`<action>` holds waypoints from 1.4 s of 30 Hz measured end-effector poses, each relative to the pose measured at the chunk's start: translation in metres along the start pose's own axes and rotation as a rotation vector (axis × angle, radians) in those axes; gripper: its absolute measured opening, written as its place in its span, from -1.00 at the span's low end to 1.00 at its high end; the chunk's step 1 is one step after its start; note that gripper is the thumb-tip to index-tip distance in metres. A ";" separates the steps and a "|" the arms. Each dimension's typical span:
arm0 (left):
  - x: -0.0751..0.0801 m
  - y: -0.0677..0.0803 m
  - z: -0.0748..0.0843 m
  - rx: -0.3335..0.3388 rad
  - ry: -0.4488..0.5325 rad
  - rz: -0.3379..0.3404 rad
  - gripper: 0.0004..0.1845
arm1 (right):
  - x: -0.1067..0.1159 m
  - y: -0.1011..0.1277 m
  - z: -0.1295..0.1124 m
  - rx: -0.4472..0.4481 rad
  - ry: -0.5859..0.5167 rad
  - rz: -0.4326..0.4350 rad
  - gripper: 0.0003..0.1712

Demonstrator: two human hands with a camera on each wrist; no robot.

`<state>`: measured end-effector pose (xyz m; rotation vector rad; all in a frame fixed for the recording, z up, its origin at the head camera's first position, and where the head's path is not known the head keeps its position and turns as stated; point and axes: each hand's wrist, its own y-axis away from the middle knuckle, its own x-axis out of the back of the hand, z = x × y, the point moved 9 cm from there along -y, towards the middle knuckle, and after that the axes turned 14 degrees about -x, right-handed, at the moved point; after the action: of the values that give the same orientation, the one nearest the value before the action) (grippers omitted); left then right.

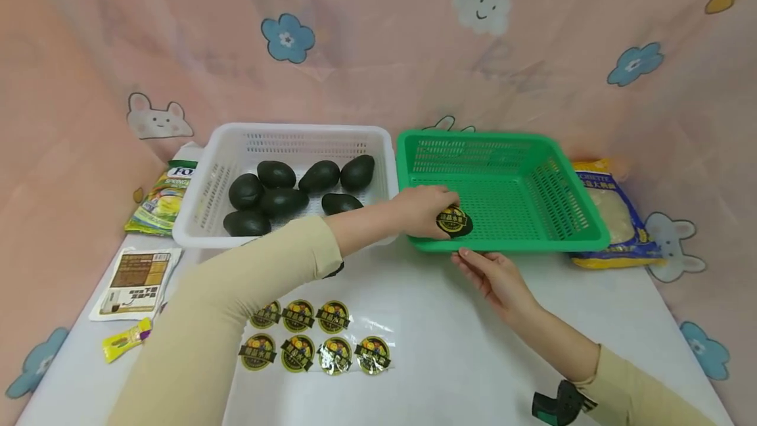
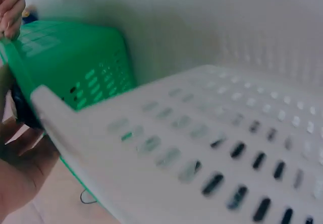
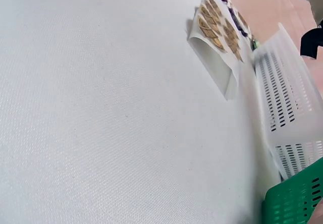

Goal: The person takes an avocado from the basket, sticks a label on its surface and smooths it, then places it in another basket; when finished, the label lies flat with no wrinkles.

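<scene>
While my left hand (image 1: 422, 210) grips the stickered avocado (image 1: 454, 221) over the green basket (image 1: 568, 229), it could snag the rim; my right hand (image 1: 493, 275) lies slack, holding nothing.

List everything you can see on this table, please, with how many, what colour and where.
avocados: seven, dark green, in the white basket
white basket: one, white, back left of the table
green basket: one, green, right of the white basket
stickered avocado: one, dark with a black-and-gold sticker, at the green basket's near-left corner
sticker sheet: seven round black-and-gold stickers, near middle of the table
snack bag: one, green and yellow, left of the white basket
brown-and-white packet: one, left edge
yellow sachet: one, near left
blue-and-yellow bag: one, right of the green basket
left hand: grips the stickered avocado
right hand: open, fingertips at the green basket's near rim
</scene>
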<state>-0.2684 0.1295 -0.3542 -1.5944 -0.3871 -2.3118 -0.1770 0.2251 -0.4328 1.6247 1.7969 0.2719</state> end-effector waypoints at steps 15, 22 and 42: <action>0.006 0.069 0.029 -0.152 0.488 0.419 -0.76 | -0.001 0.002 0.002 0.042 0.016 -0.005 -0.90; -0.076 0.148 -0.003 0.152 0.995 0.439 -0.62 | 0.003 0.001 0.005 0.036 0.009 0.031 -0.82; -0.090 0.220 -0.063 0.477 1.319 0.831 -0.59 | -0.208 -0.002 -0.085 0.176 0.914 -0.479 -0.76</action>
<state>-0.2048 -0.0880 -0.4498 0.1762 0.0741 -1.8405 -0.2349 0.0537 -0.2989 1.1765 2.8919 0.7270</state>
